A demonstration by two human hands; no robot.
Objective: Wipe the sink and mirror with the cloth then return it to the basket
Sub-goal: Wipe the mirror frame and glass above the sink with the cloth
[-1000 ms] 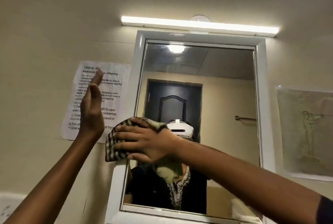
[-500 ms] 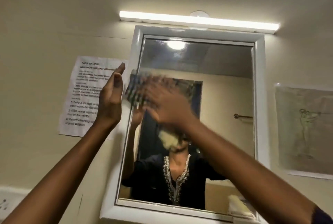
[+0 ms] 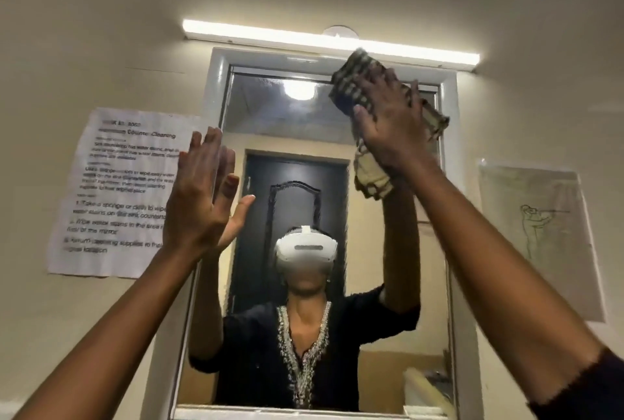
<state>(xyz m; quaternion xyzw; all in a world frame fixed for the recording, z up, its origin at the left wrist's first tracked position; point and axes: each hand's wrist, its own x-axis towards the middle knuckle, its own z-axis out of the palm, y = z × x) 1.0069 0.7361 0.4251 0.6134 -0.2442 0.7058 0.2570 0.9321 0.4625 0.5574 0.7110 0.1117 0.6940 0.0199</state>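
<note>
A white-framed mirror (image 3: 216,88) hangs on the beige wall ahead. My right hand (image 3: 393,127) presses a checked cloth (image 3: 351,85) flat against the glass at the mirror's top right corner; part of the cloth hangs below my palm. My left hand (image 3: 199,193) is raised with fingers spread, palm toward the mirror's left frame, holding nothing. The glass reflects a person with a white headset and a dark door. Sink and basket are out of view.
A tube light (image 3: 324,39) runs above the mirror. A printed instruction sheet (image 3: 114,190) is taped to the wall on the left, and a line drawing on paper (image 3: 540,237) hangs on the right.
My right hand has swept the cloth from the mirror's left side up and across to its top right corner. My left hand has shifted right, closer to the mirror frame.
</note>
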